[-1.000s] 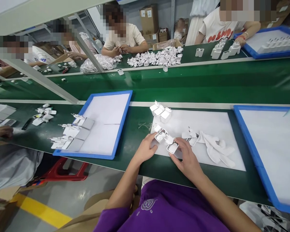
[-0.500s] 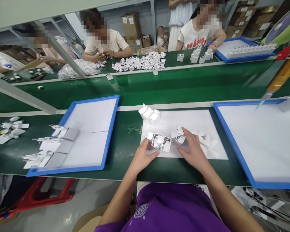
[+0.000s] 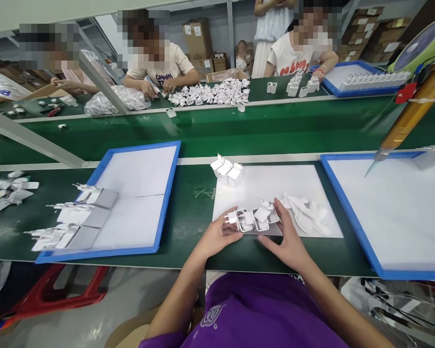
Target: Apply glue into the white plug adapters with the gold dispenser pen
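At left, white adapters line a blue-rimmed tray. Your left grip curls at the left end of a row of open white casings; whether it pinches them, I can't tell. The row, above a white sheet, ends at your right grip, spread wide, beside a white cloth.

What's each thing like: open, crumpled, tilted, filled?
White boxes between the hands, in a row, at least two open.
Left hand, curled at the row's left end.
Right hand, thumb and fingers spread.
Back white boxes, standing side by side.
White cloth, crumpled.
Left tray, partly filled.
Right tray, lying flat.
Orange tube, tilted, tip down.
Fan, can't tell if it's spinning.
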Action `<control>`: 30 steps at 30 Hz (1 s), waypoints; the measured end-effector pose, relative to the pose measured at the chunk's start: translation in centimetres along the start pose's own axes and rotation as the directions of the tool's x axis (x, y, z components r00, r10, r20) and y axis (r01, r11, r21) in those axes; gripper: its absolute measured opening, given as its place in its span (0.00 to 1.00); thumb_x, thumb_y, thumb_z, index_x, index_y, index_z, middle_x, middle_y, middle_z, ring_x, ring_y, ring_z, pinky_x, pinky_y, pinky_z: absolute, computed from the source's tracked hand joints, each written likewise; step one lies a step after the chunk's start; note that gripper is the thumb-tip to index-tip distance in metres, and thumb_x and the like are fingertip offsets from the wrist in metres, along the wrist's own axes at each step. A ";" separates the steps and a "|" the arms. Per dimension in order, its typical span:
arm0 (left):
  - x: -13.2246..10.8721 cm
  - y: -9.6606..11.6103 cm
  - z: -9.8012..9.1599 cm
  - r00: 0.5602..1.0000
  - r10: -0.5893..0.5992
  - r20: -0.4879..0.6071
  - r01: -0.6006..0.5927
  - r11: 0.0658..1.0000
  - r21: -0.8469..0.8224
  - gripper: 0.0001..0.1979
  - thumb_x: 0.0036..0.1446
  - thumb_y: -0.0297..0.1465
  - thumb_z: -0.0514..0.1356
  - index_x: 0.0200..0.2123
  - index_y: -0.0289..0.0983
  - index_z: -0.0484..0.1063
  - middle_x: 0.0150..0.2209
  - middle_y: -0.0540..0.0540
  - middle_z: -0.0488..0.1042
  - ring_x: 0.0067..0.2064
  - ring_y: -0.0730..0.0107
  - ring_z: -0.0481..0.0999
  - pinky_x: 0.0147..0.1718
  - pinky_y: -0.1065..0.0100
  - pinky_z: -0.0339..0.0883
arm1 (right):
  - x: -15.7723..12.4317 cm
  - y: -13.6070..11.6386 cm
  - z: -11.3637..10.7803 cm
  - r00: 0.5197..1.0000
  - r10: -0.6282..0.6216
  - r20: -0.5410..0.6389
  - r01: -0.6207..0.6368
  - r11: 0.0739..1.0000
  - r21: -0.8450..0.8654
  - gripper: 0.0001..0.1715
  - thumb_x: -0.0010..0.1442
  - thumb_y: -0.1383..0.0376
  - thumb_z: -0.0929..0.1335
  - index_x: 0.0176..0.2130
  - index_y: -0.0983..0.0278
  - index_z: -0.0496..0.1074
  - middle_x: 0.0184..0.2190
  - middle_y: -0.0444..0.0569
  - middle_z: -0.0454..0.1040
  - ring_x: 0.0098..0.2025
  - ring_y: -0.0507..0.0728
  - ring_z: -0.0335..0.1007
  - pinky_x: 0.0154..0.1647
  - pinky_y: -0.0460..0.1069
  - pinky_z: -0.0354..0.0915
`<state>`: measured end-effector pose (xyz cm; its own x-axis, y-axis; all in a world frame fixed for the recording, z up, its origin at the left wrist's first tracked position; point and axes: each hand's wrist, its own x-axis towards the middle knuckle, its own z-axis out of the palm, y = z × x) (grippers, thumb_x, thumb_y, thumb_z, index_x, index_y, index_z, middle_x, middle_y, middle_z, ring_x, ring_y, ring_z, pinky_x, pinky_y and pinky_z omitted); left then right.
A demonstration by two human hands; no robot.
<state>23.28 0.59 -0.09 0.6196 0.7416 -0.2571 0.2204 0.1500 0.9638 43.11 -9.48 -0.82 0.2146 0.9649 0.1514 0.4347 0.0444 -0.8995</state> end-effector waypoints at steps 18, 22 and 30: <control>0.5 1.4 -0.9 0.981 0.138 0.133 -0.185 0.868 0.461 0.22 0.54 0.28 0.59 0.54 0.38 0.69 0.50 0.42 0.76 0.46 0.57 0.76 0.50 0.60 0.69 | 1.4 -0.6 3.7 0.983 -0.119 -0.142 0.061 0.931 -0.359 0.67 0.45 0.62 0.74 0.68 0.61 0.32 0.64 0.64 0.45 0.66 0.73 0.44 0.62 0.67 0.55; 0.9 1.1 -1.2 0.962 0.047 0.270 -0.135 0.940 0.315 0.22 0.60 0.35 0.56 0.58 0.40 0.66 0.49 0.41 0.76 0.46 0.58 0.77 0.47 0.63 0.71 | 1.8 -0.5 1.0 0.997 -0.078 0.030 0.081 0.986 -0.144 0.71 0.39 0.62 0.76 0.69 0.59 0.34 0.65 0.60 0.46 0.67 0.68 0.44 0.64 0.61 0.54; 0.1 1.4 -0.3 0.935 -0.007 0.355 -0.051 0.987 0.152 0.24 0.60 0.44 0.57 0.58 0.48 0.66 0.52 0.43 0.74 0.51 0.57 0.75 0.50 0.62 0.71 | -3.5 2.4 -13.3 0.947 0.039 -0.320 -0.030 0.999 0.033 0.69 0.42 0.56 0.76 0.69 0.54 0.35 0.69 0.55 0.40 0.68 0.69 0.46 0.66 0.63 0.47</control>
<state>23.43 1.05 1.27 0.8452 0.4603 -0.2717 0.3006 0.0110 0.9537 55.03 -16.22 1.92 0.4997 0.8326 0.2389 0.3985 0.0239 -0.9169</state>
